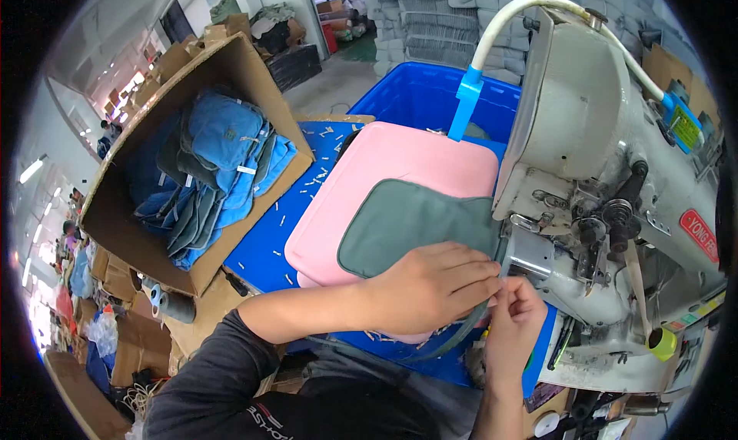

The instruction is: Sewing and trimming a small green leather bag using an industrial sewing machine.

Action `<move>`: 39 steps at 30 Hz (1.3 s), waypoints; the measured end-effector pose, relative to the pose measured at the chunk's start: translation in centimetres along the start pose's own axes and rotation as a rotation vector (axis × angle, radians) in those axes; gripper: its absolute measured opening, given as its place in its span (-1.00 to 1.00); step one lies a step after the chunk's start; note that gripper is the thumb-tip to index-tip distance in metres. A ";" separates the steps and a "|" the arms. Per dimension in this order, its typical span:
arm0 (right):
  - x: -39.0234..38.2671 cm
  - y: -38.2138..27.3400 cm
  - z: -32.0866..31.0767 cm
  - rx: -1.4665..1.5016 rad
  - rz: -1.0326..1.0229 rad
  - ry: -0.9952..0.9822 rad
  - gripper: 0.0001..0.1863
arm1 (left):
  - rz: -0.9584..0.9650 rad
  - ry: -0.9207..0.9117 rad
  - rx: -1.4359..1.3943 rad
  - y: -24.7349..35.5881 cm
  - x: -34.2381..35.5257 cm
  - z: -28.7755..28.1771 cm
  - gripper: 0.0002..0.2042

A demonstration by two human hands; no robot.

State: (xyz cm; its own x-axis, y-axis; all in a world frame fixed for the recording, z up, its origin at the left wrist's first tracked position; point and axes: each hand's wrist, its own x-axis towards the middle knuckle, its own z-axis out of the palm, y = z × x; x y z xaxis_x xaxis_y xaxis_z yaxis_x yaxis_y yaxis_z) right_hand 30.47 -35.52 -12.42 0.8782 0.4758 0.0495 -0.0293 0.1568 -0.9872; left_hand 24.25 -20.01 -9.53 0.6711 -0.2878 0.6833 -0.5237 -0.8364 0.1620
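A grey-green fabric piece [415, 221] with a rounded outline lies on a pink padded board [430, 152], its right end up against the sewing machine [530, 252]. My left hand [442, 282] bends over the fabric's near right edge, fingers pressed together on it. Right beside it, my right hand [515, 309] is closed in a pinch by the machine's metal plate. What sits between its fingertips is too small and covered to make out. A narrow grey-green strip [453, 340] curves from under my hands down toward my lap.
At left, a tilted cardboard box [196, 267] holds blue and grey fabric pieces [223, 144]. Thread scraps litter the blue tabletop [265, 240]. Behind the board stands a blue bin [430, 90]; a white hose [500, 29] with a blue nozzle arches above. Thread cones [177, 308] stand lower left.
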 end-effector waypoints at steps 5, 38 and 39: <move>1.1 0.2 0.0 0.082 -0.019 0.009 -0.91 | -0.063 -0.034 -0.010 -0.4 0.3 0.3 -0.67; 0.7 0.7 0.3 0.159 0.013 0.036 -0.81 | -0.151 -0.027 -0.113 -1.0 0.7 0.5 -0.74; 0.8 0.8 0.2 0.159 0.018 -0.002 -0.82 | -0.271 -0.033 -0.244 -1.0 0.6 0.5 -0.74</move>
State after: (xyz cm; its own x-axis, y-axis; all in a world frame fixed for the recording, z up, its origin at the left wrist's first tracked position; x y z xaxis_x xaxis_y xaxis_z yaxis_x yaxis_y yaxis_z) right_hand 31.03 -34.86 -13.11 0.8760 0.4811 0.0328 -0.1200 0.2833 -0.9515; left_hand 25.47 -19.53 -9.61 0.8167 -0.0894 0.5700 -0.4321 -0.7495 0.5015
